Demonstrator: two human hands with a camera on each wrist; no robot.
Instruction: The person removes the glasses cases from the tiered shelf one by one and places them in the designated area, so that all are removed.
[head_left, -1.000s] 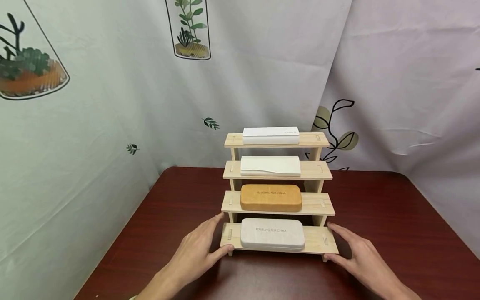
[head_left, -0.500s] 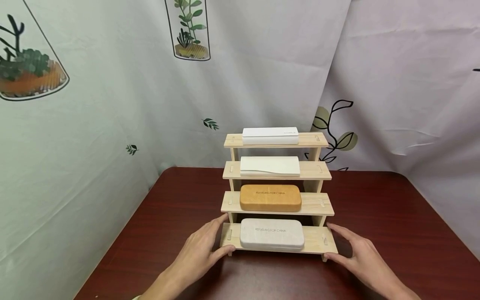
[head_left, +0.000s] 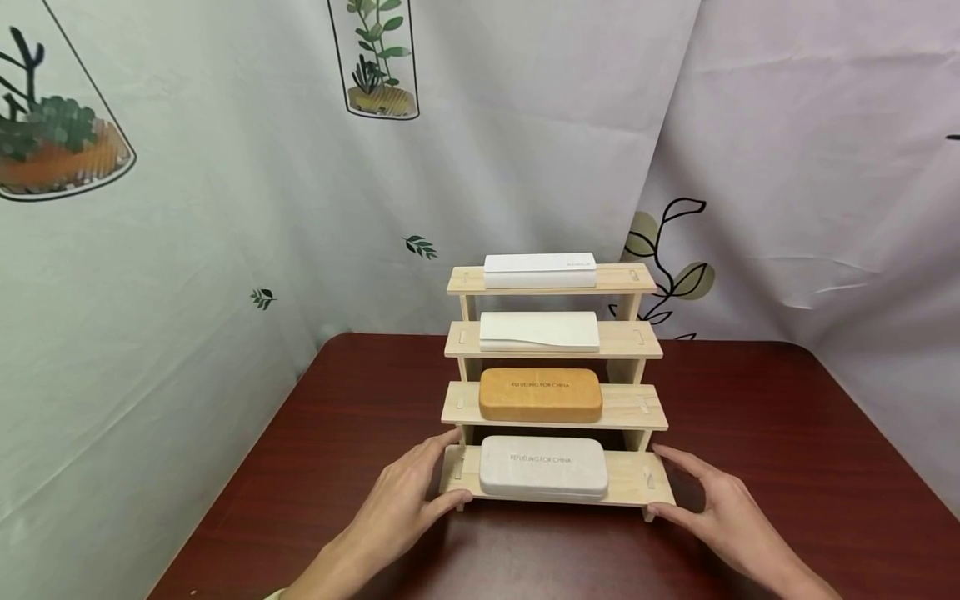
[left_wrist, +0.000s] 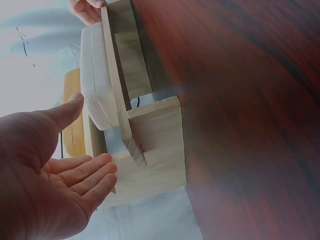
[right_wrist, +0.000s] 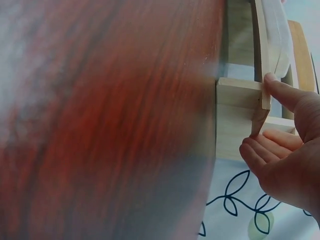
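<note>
A four-step wooden display stand (head_left: pixel 628 479) stands on the table, with one glasses case on each step. Lowest is a pale grey case (head_left: pixel 543 467); above it come a mustard case (head_left: pixel 540 395), a white case with a wavy flap (head_left: pixel 540 331) and a slim white case (head_left: pixel 540 272). My left hand (head_left: pixel 401 498) is at the bottom step's left end, thumb in front and fingers beside it, loosely spread. In the right wrist view, my right hand (right_wrist: pixel 287 150) pinches the step's other end, thumb on its front edge and fingertips at its end.
The dark red-brown table (head_left: pixel 345 383) extends to both sides of the stand. A pale cloth (head_left: pixel 525 150) printed with plants hangs behind it and down the left side.
My left hand has shifted slightly right, closer to the stand's lower left end. The right hand, the stand and the cases stay where they were.
</note>
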